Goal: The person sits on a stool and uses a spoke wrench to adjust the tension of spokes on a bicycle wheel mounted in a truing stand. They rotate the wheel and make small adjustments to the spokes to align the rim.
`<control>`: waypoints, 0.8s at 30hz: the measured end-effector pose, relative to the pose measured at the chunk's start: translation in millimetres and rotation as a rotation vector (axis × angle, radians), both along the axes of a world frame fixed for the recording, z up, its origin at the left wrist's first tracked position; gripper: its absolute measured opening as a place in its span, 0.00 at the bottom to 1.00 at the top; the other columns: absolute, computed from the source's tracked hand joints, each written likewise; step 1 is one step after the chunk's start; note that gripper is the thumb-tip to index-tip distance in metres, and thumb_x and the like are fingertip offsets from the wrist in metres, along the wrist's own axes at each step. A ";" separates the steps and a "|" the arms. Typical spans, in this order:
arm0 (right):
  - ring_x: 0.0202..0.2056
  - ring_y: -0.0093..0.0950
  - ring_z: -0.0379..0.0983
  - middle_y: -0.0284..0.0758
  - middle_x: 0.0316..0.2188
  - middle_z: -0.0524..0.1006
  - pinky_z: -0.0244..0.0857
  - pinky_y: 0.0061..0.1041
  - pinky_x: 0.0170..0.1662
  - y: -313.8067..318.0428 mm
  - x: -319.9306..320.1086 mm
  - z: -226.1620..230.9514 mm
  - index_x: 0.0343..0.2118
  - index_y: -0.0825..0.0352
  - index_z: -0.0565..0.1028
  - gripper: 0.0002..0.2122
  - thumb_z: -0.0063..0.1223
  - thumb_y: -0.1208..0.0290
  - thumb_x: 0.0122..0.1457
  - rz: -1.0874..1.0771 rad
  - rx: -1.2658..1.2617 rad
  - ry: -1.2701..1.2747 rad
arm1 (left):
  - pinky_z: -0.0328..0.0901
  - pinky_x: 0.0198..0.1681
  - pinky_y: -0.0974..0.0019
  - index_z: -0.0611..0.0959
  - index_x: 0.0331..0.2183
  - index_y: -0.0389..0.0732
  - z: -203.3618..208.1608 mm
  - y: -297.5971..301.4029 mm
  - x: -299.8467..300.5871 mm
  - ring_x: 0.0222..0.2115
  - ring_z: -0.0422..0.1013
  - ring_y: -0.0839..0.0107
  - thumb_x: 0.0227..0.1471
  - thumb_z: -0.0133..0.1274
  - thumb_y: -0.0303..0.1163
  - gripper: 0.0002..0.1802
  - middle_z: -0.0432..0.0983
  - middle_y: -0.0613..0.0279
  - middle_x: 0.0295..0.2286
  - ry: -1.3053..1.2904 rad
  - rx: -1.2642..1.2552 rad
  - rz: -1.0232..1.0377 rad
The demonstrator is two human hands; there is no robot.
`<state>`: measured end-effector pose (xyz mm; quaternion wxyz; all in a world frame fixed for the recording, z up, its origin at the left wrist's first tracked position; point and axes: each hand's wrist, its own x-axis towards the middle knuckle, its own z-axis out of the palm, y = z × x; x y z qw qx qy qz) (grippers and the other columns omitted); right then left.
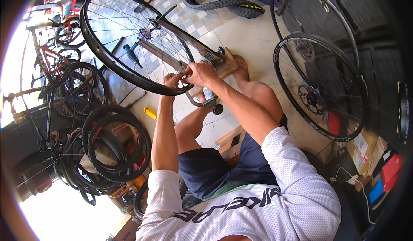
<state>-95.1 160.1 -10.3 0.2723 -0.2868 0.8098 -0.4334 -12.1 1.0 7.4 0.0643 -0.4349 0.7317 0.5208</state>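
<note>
A black bicycle rim laced with thin spokes (129,79) is mounted by its hub (147,33) in a grey metal truing stand (186,35), in front of my knees. Both my hands meet at the rim's near edge. My left hand (172,81) has its fingertips pinched together there. Beside it, touching or almost touching, my right hand (200,74) is closed in a pinch, knuckles up. Whatever small thing lies between the fingers is too hidden to name. No tyre is on this rim.
Two more wheels (282,69) lean at the right by cardboard boxes (365,148). Loose tyres (241,6) lie on the far floor; others pile at the left (97,144), near parked bicycles (53,64). A blue-handled tool (129,51) and a yellow object (150,113) are low down.
</note>
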 end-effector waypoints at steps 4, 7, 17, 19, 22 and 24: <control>0.49 0.39 0.73 0.41 0.41 0.81 0.62 0.40 0.52 -6.5 3.6 2.9 0.36 0.63 0.80 0.21 0.62 0.52 0.44 -0.003 0.064 0.102 | 0.55 0.16 0.69 0.80 0.22 0.39 -12.0 1.5 2.8 0.14 0.62 0.78 0.45 0.66 0.36 0.13 0.66 0.69 0.15 0.177 -0.200 -0.166; 0.47 0.41 0.74 0.43 0.38 0.82 0.63 0.41 0.52 -13.7 10.4 11.6 0.34 0.65 0.81 0.19 0.60 0.53 0.45 0.009 0.043 0.106 | 0.56 0.17 0.69 0.86 0.29 0.43 -24.8 -20.5 20.8 0.15 0.64 0.79 0.44 0.66 0.35 0.08 0.66 0.69 0.16 0.254 -0.357 -0.345; 0.40 0.38 0.79 0.40 0.34 0.82 0.70 0.36 0.45 -18.7 2.4 -29.9 0.36 0.59 0.82 0.16 0.54 0.53 0.55 0.079 -0.067 -0.269 | 0.58 0.19 0.76 0.80 0.28 0.38 25.0 8.4 7.4 0.16 0.64 0.82 0.57 0.58 0.47 0.19 0.68 0.72 0.17 0.305 0.013 0.214; 0.39 0.39 0.79 0.41 0.34 0.82 0.70 0.36 0.43 -21.4 0.6 -39.4 0.37 0.60 0.82 0.17 0.53 0.52 0.56 0.126 -0.098 -0.362 | 0.59 0.21 0.77 0.81 0.30 0.38 30.0 11.8 14.4 0.20 0.66 0.82 0.57 0.58 0.45 0.18 0.72 0.71 0.21 0.428 0.120 0.164; 0.37 0.38 0.79 0.40 0.33 0.82 0.69 0.36 0.42 -26.3 3.9 -48.7 0.37 0.58 0.83 0.17 0.52 0.50 0.58 0.123 -0.118 -0.355 | 0.62 0.26 0.76 0.84 0.34 0.37 36.2 13.4 19.2 0.23 0.67 0.82 0.57 0.59 0.42 0.16 0.78 0.67 0.25 0.439 0.177 0.096; 0.37 0.36 0.79 0.39 0.33 0.82 0.69 0.34 0.42 -26.7 5.1 -54.5 0.38 0.56 0.83 0.17 0.53 0.49 0.57 0.101 -0.124 -0.341 | 0.62 0.26 0.76 0.84 0.34 0.37 38.4 18.8 16.6 0.23 0.67 0.82 0.56 0.61 0.40 0.14 0.78 0.67 0.26 0.431 0.140 0.012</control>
